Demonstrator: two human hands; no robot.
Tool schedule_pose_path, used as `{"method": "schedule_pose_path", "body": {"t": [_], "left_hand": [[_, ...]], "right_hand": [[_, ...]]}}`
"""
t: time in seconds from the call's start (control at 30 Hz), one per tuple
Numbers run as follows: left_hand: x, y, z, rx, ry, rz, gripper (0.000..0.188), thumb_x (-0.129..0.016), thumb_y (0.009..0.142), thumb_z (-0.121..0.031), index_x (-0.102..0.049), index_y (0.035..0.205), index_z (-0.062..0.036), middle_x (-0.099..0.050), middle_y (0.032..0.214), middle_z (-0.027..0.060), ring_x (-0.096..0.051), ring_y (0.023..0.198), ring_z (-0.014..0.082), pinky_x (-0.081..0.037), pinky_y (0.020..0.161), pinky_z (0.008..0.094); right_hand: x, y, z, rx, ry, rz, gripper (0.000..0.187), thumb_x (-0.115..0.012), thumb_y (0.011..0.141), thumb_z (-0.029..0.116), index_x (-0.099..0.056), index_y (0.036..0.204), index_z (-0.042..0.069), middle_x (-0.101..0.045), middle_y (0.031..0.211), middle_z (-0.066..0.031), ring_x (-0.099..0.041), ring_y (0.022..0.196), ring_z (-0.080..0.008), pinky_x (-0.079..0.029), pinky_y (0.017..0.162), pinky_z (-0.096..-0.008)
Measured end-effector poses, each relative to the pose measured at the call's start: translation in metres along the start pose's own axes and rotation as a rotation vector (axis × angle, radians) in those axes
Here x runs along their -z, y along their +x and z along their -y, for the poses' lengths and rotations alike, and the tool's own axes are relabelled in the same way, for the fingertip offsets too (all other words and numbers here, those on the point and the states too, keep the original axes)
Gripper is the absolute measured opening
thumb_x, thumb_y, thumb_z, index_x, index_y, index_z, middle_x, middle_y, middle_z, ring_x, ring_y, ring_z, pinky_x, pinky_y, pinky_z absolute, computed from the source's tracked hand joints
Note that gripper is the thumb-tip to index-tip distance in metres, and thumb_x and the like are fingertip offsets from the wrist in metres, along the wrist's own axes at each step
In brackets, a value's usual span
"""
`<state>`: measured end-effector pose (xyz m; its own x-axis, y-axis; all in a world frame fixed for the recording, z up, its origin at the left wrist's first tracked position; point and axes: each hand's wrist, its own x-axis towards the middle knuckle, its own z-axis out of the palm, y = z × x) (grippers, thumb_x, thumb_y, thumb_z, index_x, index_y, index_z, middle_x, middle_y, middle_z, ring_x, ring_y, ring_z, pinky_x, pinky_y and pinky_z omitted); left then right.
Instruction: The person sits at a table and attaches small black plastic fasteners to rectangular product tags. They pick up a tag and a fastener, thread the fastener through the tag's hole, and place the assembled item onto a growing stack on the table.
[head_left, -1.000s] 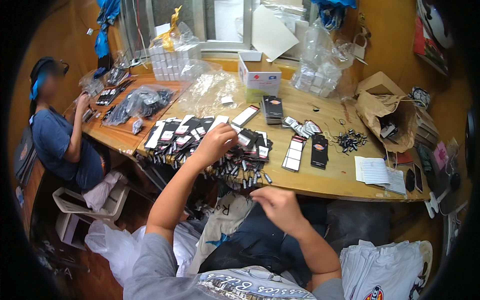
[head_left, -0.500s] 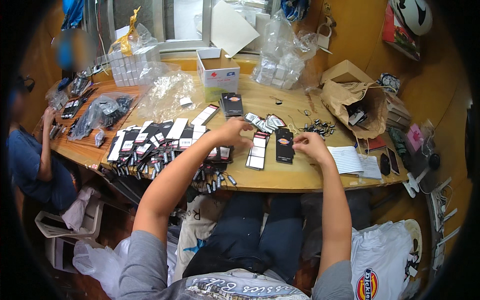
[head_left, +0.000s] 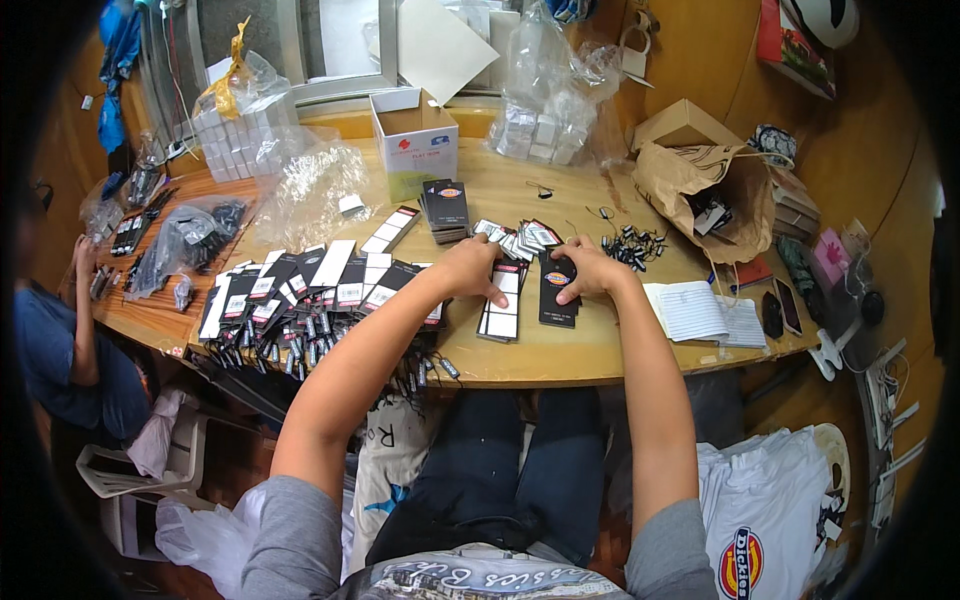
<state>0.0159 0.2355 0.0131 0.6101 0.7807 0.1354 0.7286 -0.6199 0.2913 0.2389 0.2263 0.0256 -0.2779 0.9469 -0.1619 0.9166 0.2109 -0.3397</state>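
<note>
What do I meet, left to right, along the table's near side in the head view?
Heap of cards, white-faced cards at the left hand, black cards under the right hand, open notebook, black oval object, dark phone.

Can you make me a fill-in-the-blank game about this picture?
1. The right hand is on the logo-topped card stack, mostly ____.
2. The left hand is on the barred card stack, mostly ____ on top.
3. The crumpled paper bag is ____.
4. The lined notebook lies ____, not closed.

Missing words: black; white; brown; open.
</note>
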Motion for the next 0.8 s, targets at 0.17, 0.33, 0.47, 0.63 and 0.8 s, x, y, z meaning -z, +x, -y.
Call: {"method": "schedule_pose_path", "body": {"t": [0.17,0.33,0.47,0.63,0.8], "left_hand": [[-0.006,-0.002,-0.006,-0.091,0.000,-0.305,0.061,-0.076,0.048,-0.022,-0.047,0.097,0.0014,-0.051,0.094,0.0171,-0.048,0.092,0.0330,-0.040,0.077,0.0371],[0.002,0.000,-0.013,0.249,-0.735,-0.403,0.046,-0.068,0.057,-0.005,-0.046,0.097,-0.0003,-0.057,0.073,0.0141,-0.056,0.065,0.0250,-0.044,0.060,0.0327],[0.005,0.002,-0.010,0.228,-0.757,-0.519,0.018,-0.063,0.065,-0.005,-0.053,0.078,0.0011,-0.057,0.061,0.0099,-0.053,0.054,0.0125,-0.042,0.050,0.0265],[0.020,-0.006,-0.053,0.194,-1.125,-0.373,0.014,-0.056,0.074,-0.006,-0.053,0.066,0.0047,-0.053,0.056,0.0044,-0.046,0.048,0.0087,-0.038,0.046,0.0221],[0.021,-0.015,-0.070,0.174,-1.191,-0.323,0.011,-0.055,0.078,-0.010,-0.055,0.073,-0.0001,-0.053,0.062,0.0002,-0.046,0.053,0.0058,-0.038,0.048,0.0189]], "right_hand": [[-0.001,0.003,0.002,-0.037,0.036,-0.046,0.061,-0.078,0.045,0.013,-0.046,0.096,0.003,-0.039,0.109,-0.0125,-0.038,0.104,-0.0276,-0.035,0.085,-0.0320],[0.003,0.004,0.002,0.075,0.312,-0.237,0.040,-0.070,0.055,-0.002,-0.047,0.088,0.001,-0.058,0.074,-0.0101,-0.054,0.066,-0.0189,-0.044,0.059,-0.0266],[0.024,-0.015,0.006,0.035,0.939,-0.184,0.023,-0.059,0.066,-0.004,-0.048,0.085,0.001,-0.058,0.076,-0.0091,-0.052,0.054,-0.0088,-0.038,0.039,-0.0161],[0.040,-0.033,0.028,0.221,0.957,-0.252,0.016,-0.060,0.067,-0.001,-0.050,0.080,0.000,-0.058,0.070,-0.0083,-0.051,0.051,-0.0081,-0.042,0.042,-0.0186],[0.037,-0.033,0.043,0.317,0.863,-0.300,0.014,-0.062,0.067,0.002,-0.052,0.077,0.000,-0.057,0.068,-0.0061,-0.052,0.052,-0.0081,-0.043,0.043,-0.0190]]}}
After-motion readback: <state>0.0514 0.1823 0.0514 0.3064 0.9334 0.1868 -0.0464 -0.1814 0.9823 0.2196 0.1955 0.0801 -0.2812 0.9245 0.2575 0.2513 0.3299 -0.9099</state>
